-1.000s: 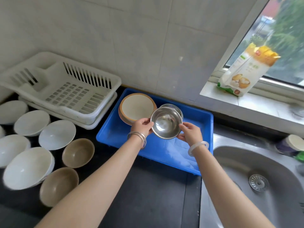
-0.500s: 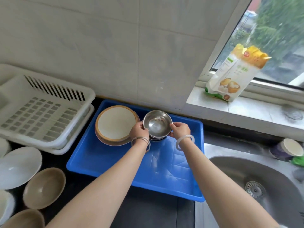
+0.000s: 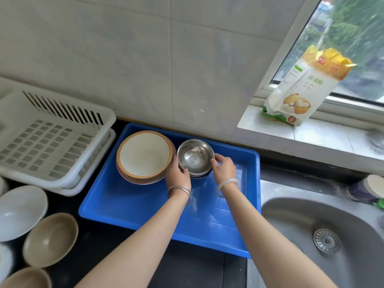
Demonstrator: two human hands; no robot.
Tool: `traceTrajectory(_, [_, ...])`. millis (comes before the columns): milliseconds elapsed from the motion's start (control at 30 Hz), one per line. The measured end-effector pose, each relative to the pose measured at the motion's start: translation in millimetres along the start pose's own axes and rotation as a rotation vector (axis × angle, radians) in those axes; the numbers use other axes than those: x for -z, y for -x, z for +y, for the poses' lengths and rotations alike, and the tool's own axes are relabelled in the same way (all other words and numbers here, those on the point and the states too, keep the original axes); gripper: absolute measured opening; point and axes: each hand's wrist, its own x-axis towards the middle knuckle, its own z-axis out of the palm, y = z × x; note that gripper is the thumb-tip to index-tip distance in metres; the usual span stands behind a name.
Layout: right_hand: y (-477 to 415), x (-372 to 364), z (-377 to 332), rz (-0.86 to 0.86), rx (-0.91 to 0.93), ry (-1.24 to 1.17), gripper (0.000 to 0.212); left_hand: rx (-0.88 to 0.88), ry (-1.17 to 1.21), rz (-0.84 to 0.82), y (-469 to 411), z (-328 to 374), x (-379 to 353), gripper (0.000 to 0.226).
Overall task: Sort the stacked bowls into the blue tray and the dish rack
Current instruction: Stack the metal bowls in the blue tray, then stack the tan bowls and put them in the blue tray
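Observation:
A steel bowl (image 3: 195, 155) sits on top of other steel bowls at the back of the blue tray (image 3: 133, 206). My left hand (image 3: 176, 173) grips its left rim and my right hand (image 3: 223, 167) touches its right rim. Beside it on the left, inside the tray, stands a stack of tan-rimmed white bowls (image 3: 144, 155). The white dish rack (image 3: 47, 140) stands left of the tray with nothing in it. On the dark counter at the lower left lie a white bowl (image 3: 19, 210) and two beige bowls (image 3: 51, 239).
A steel sink (image 3: 324, 242) lies to the right of the tray. A yellow and white flour bag (image 3: 303, 88) stands on the window sill. A cup (image 3: 372, 188) sits at the sink's far right. The tiled wall runs right behind the tray.
Both hands lowered the steel bowl from above the tray onto the steel stack at the tray's back. The camera view shifted right, so fewer counter bowls show.

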Motion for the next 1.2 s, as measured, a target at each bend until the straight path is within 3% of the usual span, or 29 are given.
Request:
traceTrajectory(267, [16.4,7.5,0.9,-0.108,0.023,0.039,0.038,-0.041,-0.02,-0.094,7.4,-2.0,8.2,0.059])
traceTrajectory(367, [26.3,17.6,-0.7,-0.107,0.013,0.022,0.037,-0.116,-0.021,-0.107,17.6,-5.0,19.5,0.053])
traceTrajectory(600, [86.7,20.0,-8.6,-0.16,0.096,-0.064,0.028,-0.092,-0.024,-0.09,64.2,-36.7,66.9,0.039])
traceTrajectory(833, [183.4,-40.2,-19.2,-0.426,0.127,-0.162,0.02,0.022,0.013,0.149,130.8,-114.4,148.3,0.033])
traceTrajectory(1033, [234.8,-120.3,-27.8,-0.682,0.139,0.023,0.025,0.188,0.065,0.452,165.2,-184.7,205.0,0.036])
traceTrajectory(1200, [241.6,-183.9,-51.6,-0.694,0.135,0.185,0.041,0.295,-0.025,0.664,178.5,-230.5,234.8,0.047])
